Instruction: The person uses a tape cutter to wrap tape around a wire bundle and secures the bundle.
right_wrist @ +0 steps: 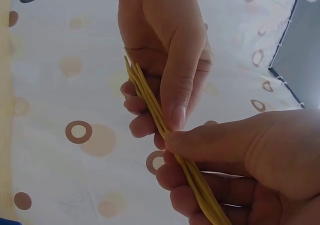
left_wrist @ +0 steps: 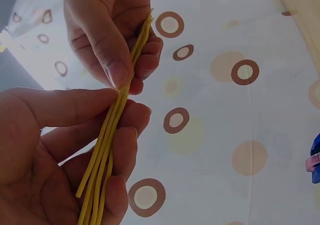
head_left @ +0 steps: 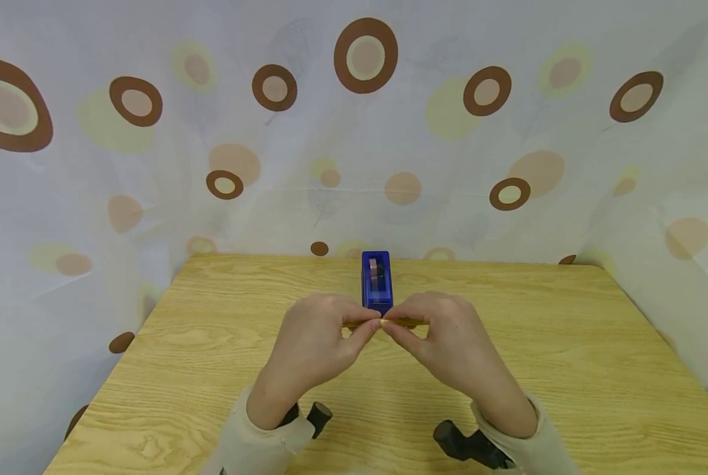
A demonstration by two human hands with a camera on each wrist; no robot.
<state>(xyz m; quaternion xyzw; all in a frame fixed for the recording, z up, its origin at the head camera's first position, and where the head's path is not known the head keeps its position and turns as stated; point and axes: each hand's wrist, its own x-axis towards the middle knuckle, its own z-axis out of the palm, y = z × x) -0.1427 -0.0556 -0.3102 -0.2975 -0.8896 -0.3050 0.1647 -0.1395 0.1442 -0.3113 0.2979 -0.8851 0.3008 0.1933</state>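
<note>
Strands [left_wrist: 107,145] of thin yellow stuff lie bunched between my two hands above the middle of the wooden table [head_left: 567,369]. My left hand [head_left: 315,343] pinches one half with thumb and curled fingers; my right hand [head_left: 449,343] pinches the other, thumbs almost touching. I judge I'm gathering them into an even bundle. The blue tape dispenser [head_left: 377,280] stands just beyond, so next probably calls for one hand to hold alone.

Blue tape dispenser [head_left: 377,282] w/ pink roll at far table edge, wooden table [head_left: 567,369] – dotted curtain [head_left: 152,165] behind
</note>
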